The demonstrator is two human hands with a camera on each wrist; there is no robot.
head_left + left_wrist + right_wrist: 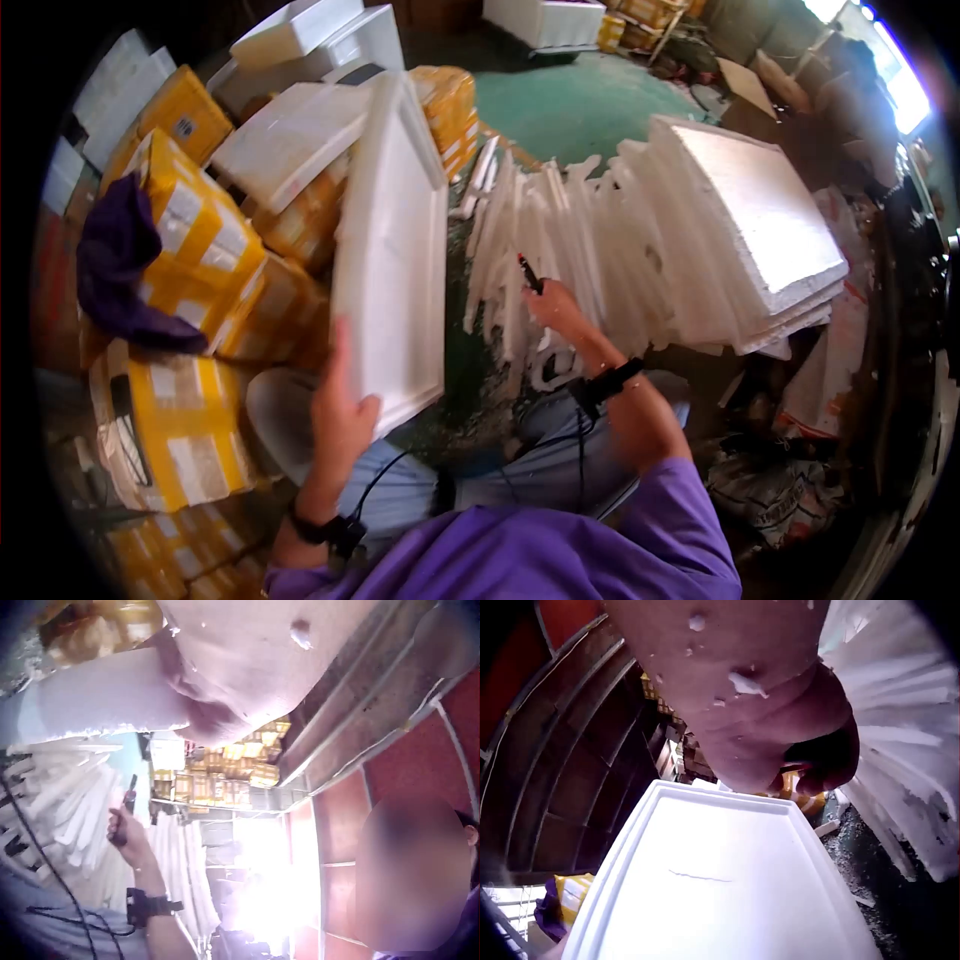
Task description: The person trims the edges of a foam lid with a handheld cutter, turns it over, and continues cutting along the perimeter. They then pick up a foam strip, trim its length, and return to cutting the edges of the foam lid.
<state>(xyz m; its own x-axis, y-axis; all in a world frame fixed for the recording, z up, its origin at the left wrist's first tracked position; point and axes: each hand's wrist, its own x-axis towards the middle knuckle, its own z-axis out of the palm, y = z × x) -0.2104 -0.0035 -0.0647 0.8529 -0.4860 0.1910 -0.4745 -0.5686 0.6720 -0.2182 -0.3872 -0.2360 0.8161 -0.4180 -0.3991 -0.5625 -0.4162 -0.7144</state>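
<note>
A white foam lid (395, 250) with a raised rim stands on edge, tilted, left of centre in the head view. My left hand (340, 410) grips its near lower end, thumb on the rim side. My right hand (562, 308) holds a dark cutter (530, 273) with a red tip, to the right of the lid and apart from it. In the left wrist view, the right hand (132, 841) has its fingers curled round the cutter (131, 796). The right wrist view shows a thin line across the lid's face (727, 855); foam crumbs cling to the right hand (765, 720).
Long white foam strips (540, 220) lie beside the legs, next to a leaning row of foam sheets (760, 210) at right. Yellow-taped boxes (190, 420) and a purple cloth (125, 265) are at left. Foam crumbs litter the green floor (590, 95) near the feet.
</note>
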